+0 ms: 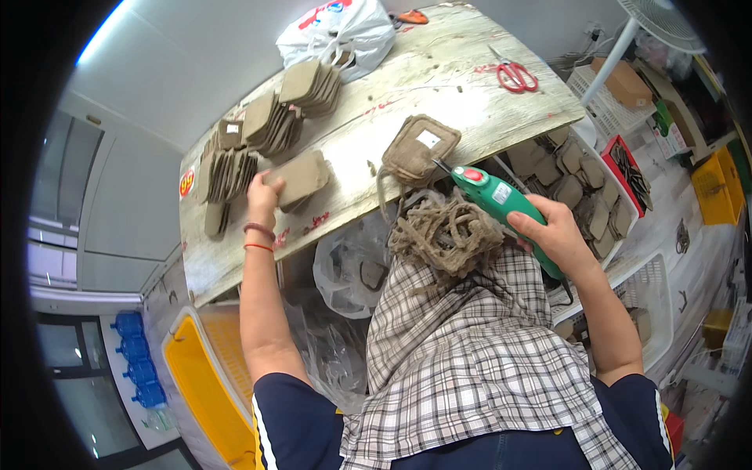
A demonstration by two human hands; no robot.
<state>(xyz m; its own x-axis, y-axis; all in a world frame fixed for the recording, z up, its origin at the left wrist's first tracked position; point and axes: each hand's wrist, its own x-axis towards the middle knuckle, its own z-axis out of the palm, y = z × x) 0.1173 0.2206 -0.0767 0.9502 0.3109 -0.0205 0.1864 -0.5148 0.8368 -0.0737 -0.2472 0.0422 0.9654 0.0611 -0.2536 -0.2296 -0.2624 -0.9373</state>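
Note:
My right hand (556, 235) is wrapped round a green handheld power tool (501, 202) with a red button and a dark pointed tip. That tip reaches the edge of a brown fabric square (421, 149) with a raised rim and a white label, lying at the table's near edge. A tangle of brown fabric strips (446, 235) rests on my lap below it. On the left, my left hand (265, 196) grips the end of a brown fabric pad (301, 177) lying on the table. Several stacks of similar pads (270, 125) stand beyond that hand.
Red-handled scissors (517, 77) lie at the table's far right, and a white plastic bag (337, 35) sits at the back. A crate of brown pads (623, 215) stands right of the table. Yellow crates (196, 376) are at lower left, and a white fan (662, 19) stands at far right.

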